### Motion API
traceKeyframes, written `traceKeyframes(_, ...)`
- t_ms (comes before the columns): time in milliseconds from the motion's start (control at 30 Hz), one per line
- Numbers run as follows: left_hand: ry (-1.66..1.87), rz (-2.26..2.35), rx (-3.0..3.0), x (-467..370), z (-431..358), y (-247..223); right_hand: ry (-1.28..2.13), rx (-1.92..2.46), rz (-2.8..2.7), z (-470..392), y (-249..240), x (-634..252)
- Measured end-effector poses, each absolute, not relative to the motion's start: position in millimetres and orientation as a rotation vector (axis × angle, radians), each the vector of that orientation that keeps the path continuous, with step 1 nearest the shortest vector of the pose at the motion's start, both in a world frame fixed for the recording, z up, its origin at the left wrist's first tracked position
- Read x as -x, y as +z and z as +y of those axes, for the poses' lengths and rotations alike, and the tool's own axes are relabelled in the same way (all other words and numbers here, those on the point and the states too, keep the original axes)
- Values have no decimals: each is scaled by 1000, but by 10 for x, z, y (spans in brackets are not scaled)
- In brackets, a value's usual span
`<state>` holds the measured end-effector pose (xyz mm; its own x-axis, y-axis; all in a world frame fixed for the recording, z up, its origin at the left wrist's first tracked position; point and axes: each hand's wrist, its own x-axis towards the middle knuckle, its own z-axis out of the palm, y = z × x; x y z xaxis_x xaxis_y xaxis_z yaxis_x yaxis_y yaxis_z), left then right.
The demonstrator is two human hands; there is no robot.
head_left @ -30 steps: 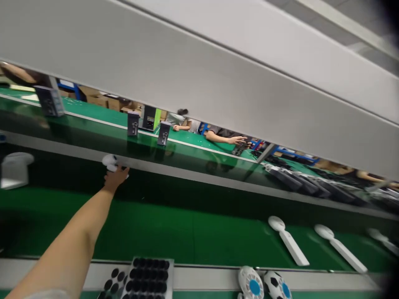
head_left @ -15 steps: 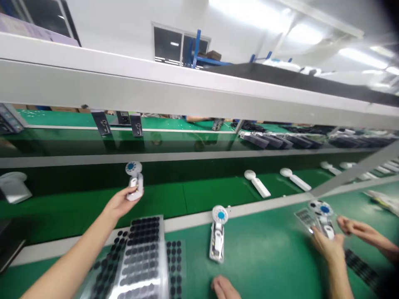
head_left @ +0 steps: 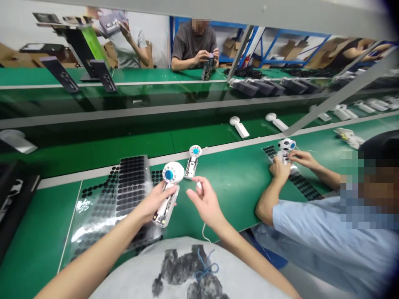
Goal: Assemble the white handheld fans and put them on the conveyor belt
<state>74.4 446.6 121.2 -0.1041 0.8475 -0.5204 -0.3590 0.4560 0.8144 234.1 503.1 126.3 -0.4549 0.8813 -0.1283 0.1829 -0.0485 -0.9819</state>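
Note:
A white handheld fan [head_left: 167,203] with a round head and blue centre is in my left hand [head_left: 152,201]; its handle shows the inner parts. My right hand [head_left: 208,203] is just right of it, with a small white plug [head_left: 198,185] between thumb and fingers and a white cable [head_left: 203,232] hanging below. Behind my hands, a second fan [head_left: 191,166], also with a blue centre and bare inner parts, lies on the green bench [head_left: 237,195]. Sheets of black round pads [head_left: 132,178] lie to the left, partly under my left forearm.
At the right a co-worker's hands [head_left: 280,166] hold a similar fan above another pad sheet [head_left: 304,185]. White fans [head_left: 240,128] lie on the green belt [head_left: 156,143] beyond the bench. A dark tray [head_left: 18,199] stands at the left. A slanting metal post [head_left: 330,99] crosses the right side.
The view has tilted down. My left hand has brought its fan back from over the belt to above the bench. My right hand has risen beside it, now with the plug visible.

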Motion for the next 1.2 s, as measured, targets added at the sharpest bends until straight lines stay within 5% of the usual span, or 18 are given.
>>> traceKeyframes(367, 992, 1436, -847, -1046, 4208, 1337, 1885, 945, -1504, 5266, 1297, -2284)
traceKeyframes(700, 1252, 1407, -280, -839, 4455, 1339, 1853, 906, -1773, 5161, 1225, -2405)
traceKeyframes(1200, 1164, 1490, -592, -928, 4460, 1410, 1904, 878, -1794, 5012, 1207, -2391)
